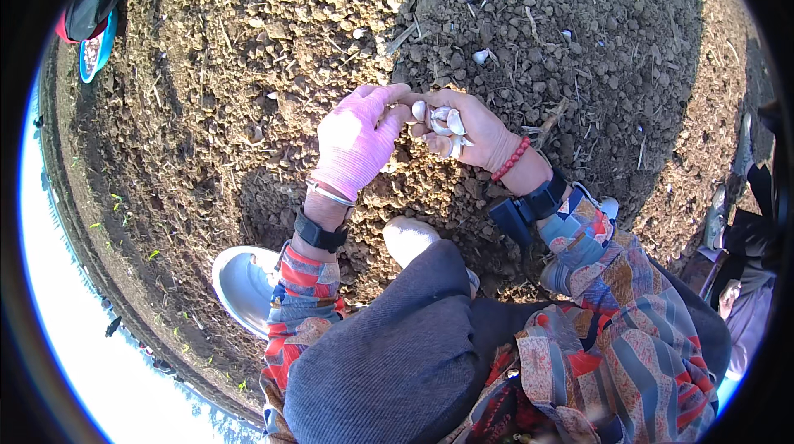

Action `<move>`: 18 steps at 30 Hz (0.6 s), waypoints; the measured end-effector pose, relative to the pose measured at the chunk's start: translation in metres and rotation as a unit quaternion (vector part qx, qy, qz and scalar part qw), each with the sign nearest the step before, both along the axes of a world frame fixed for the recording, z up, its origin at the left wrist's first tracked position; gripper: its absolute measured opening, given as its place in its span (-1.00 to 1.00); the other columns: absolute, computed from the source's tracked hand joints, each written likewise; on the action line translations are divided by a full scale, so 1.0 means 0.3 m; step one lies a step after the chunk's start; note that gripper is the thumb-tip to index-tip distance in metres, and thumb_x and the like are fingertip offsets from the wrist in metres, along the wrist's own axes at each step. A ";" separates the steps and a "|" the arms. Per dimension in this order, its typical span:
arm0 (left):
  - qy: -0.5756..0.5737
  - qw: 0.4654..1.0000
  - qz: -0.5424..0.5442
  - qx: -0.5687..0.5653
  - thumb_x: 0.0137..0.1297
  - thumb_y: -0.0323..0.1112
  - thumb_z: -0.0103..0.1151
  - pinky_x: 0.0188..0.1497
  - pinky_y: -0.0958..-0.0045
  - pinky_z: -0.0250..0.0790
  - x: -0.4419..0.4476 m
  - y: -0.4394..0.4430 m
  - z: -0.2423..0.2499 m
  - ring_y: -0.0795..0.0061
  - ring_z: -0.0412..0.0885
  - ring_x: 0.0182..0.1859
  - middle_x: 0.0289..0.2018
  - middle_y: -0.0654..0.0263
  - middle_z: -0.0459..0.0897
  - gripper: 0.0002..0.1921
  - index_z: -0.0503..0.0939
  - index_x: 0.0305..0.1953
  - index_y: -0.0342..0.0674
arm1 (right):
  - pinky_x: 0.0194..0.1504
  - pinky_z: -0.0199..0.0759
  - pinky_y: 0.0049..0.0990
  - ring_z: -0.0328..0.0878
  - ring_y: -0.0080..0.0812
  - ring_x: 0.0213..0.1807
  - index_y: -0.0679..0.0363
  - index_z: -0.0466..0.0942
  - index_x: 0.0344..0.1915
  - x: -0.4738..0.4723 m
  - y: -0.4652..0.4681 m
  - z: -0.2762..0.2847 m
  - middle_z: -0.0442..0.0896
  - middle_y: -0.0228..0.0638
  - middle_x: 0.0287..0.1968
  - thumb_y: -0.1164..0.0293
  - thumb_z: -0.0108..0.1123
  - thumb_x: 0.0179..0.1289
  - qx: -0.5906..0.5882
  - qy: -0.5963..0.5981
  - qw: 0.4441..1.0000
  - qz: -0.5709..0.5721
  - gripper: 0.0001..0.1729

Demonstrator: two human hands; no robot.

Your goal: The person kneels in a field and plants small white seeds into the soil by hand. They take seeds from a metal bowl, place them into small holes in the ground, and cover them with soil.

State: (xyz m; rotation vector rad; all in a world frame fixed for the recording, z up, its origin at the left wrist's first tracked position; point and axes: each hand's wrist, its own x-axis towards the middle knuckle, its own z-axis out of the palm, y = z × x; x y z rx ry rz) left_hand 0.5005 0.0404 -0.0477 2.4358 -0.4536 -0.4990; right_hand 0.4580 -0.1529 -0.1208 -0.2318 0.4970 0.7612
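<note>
My left hand (363, 133), in a pink knit glove, reaches its thumb and fingertips to the fingers of the other hand; whether it pinches a clove cannot be made out. Bare, with a red bead bracelet (511, 158) at the wrist, my right hand (462, 127) cups several garlic cloves (441, 121) in its palm and fingers. Both hands are above clumpy brown soil (397, 186). A garlic clove (481, 57) lies on the shaded soil beyond the right hand, and another pale clove (358, 34) lies on the sunlit soil.
A metal bowl (239, 286) stands beside my left forearm, partly hidden by the sleeve. My shoe (409, 239) is on the soil below the hands. At the upper left, a blue basin (108, 43) is beside a person in dark clothing. Another person (744, 295) is at the right edge.
</note>
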 end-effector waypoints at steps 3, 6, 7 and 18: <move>-0.020 0.998 -0.033 0.044 0.21 -0.27 0.33 -0.05 0.33 0.54 -0.007 -0.017 0.024 0.26 0.68 -0.09 -0.11 0.26 0.67 -0.68 0.70 0.03 0.04 | -0.54 0.60 -0.51 0.69 -0.40 -0.39 0.33 0.52 -0.09 0.008 0.005 0.018 0.67 -0.21 -0.28 0.31 0.00 0.48 -0.068 0.021 0.997 0.038 -0.71; -0.010 0.995 -0.064 0.080 0.21 -0.24 0.33 -0.12 0.30 0.54 -0.001 -0.028 0.036 0.29 0.68 -0.17 -0.20 0.28 0.65 -0.70 0.70 0.00 0.04 | -0.58 0.54 -0.60 0.60 -0.47 -0.50 0.36 0.52 -0.09 0.009 0.012 0.044 0.67 -0.11 -0.33 0.28 -0.04 0.52 -0.128 0.015 0.989 0.073 -0.67; 0.020 0.994 -0.065 0.091 0.22 -0.23 0.32 -0.14 0.30 0.53 0.002 -0.029 0.037 0.30 0.68 -0.20 -0.21 0.28 0.64 -0.70 0.70 0.01 0.04 | -0.60 0.52 -0.62 0.61 -0.48 -0.53 0.36 0.52 -0.09 0.009 0.013 0.052 0.69 -0.11 -0.34 0.28 -0.03 0.51 -0.140 0.003 0.987 0.074 -0.66; 0.125 0.991 -0.039 0.003 0.26 -0.27 0.37 -0.28 0.50 0.53 0.105 -0.003 0.018 0.60 0.68 -0.36 -0.40 0.33 0.72 -0.78 0.68 -0.11 -0.17 | -0.70 0.46 -0.62 0.66 -0.49 -0.39 0.41 0.56 -0.05 0.062 0.019 0.091 0.70 -0.15 -0.18 0.24 0.07 0.48 -0.233 -0.033 0.960 0.152 -0.61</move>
